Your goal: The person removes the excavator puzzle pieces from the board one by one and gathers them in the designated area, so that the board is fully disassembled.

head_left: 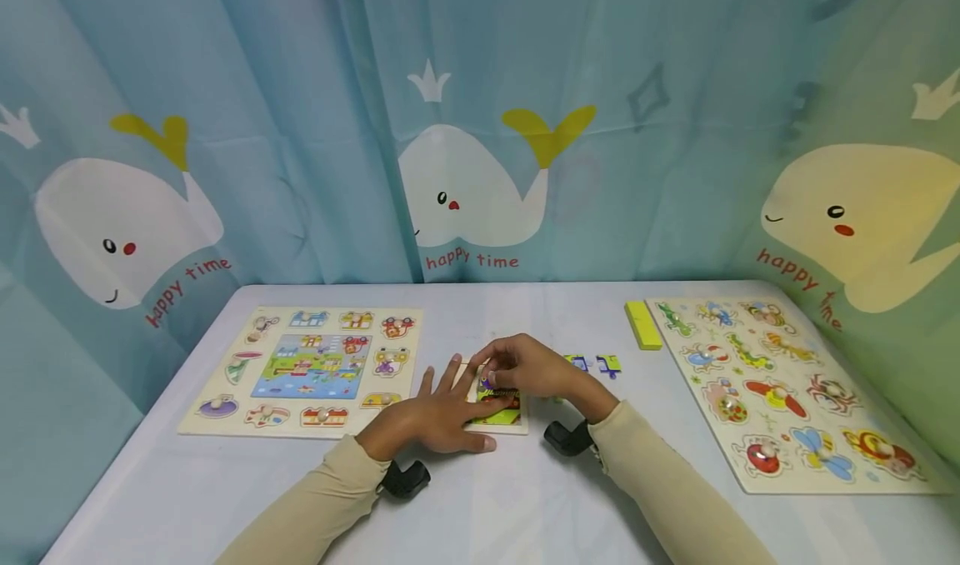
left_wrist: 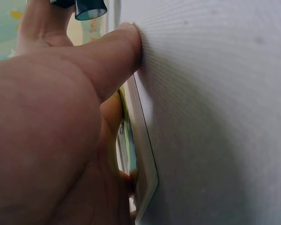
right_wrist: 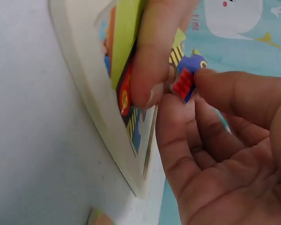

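Observation:
A small framed jigsaw puzzle (head_left: pixel 523 428) lies in the middle of the table, with yellow-green, red and striped parts in its picture. My left hand (head_left: pixel 450 419) rests across it with fingers spread straight. The left wrist view shows that thumb by the table and the tray's pale edge (left_wrist: pixel 147 166) beside the fingers. Over the puzzle, my right hand (head_left: pixel 528 365) pinches a jigsaw piece (right_wrist: pixel 192 65) between thumb and fingers. Blue, red and striped yellow show on the piece. A left finger (right_wrist: pixel 150 65) touches the puzzle just beside it. My hands hide much of the puzzle from above.
Two loose jigsaw pieces, one (head_left: pixel 576 362) partly behind my right wrist and another (head_left: pixel 609 364), lie to the right. Beyond them are a yellow block (head_left: pixel 643 325) and an insect knob puzzle (head_left: pixel 757 480). A vehicle knob puzzle (head_left: pixel 242 388) lies left; a whale-print curtain (head_left: pixel 480 40) hangs behind.

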Tool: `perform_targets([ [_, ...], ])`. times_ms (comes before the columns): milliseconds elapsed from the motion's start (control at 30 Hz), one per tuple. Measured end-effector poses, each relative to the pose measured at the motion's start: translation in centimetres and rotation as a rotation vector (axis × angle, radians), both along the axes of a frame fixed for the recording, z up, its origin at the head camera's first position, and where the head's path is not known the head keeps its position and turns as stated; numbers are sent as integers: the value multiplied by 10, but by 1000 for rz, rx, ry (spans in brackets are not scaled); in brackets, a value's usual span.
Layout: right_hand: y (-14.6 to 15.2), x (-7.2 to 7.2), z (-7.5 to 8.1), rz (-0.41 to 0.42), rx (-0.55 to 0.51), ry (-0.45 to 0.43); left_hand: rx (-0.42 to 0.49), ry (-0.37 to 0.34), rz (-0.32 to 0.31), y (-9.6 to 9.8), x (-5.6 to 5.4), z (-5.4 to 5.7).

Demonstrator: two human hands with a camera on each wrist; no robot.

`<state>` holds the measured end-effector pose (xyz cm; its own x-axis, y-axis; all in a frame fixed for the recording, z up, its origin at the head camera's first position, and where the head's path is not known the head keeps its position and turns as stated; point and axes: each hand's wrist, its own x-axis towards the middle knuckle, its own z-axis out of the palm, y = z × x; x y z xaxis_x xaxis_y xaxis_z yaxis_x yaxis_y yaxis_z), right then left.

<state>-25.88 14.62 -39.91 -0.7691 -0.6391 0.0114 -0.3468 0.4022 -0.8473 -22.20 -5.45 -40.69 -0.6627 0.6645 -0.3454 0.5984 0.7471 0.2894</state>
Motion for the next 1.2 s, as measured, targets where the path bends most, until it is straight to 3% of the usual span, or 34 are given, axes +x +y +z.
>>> perform_targets([
  [167,3,-3,2,7,-9,-29,12,2,0,-1,0,-1],
  [333,9,-5,13,-53,12,50,15,-5,3,-1,-1,-2],
  [467,17,-5,19,-97,33,65,10,-6,6,0,-1,-1],
  [1200,70,3,16,-162,30,17,28,-11,5,0,-1,-3],
])
